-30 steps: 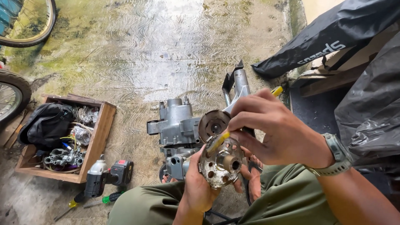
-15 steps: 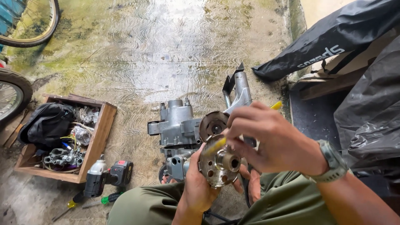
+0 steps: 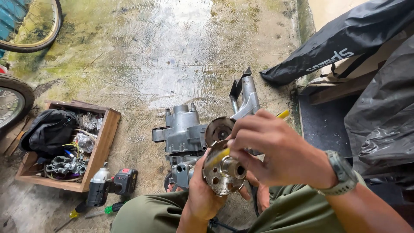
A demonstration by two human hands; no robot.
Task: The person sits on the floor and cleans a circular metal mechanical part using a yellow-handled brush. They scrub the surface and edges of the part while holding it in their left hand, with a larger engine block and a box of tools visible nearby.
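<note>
Low in the middle of the frame, the left hand (image 3: 202,194) is closed round a round metal part w/ holes (image 3: 222,170), holding it up from under. The right hand (image 3: 280,151) is closed on a yellow tool (image 3: 282,114); its tip touches the round part's top left edge. A grey watch (image 3: 343,172) sits on the right wrist. Just behind the hands, a grey engine block (image 3: 183,131) lies on the wet concrete floor (image 3: 172,56). At lower left, a wooden box (image 3: 101,146) holds a black bag & small bits. Next to it lies a drill (image 3: 110,185), & a green screwdriver (image 3: 105,210). Bike wheels (image 3: 17,95) show at far left. Black plastic sheet (image 3: 379,108) at right.
</note>
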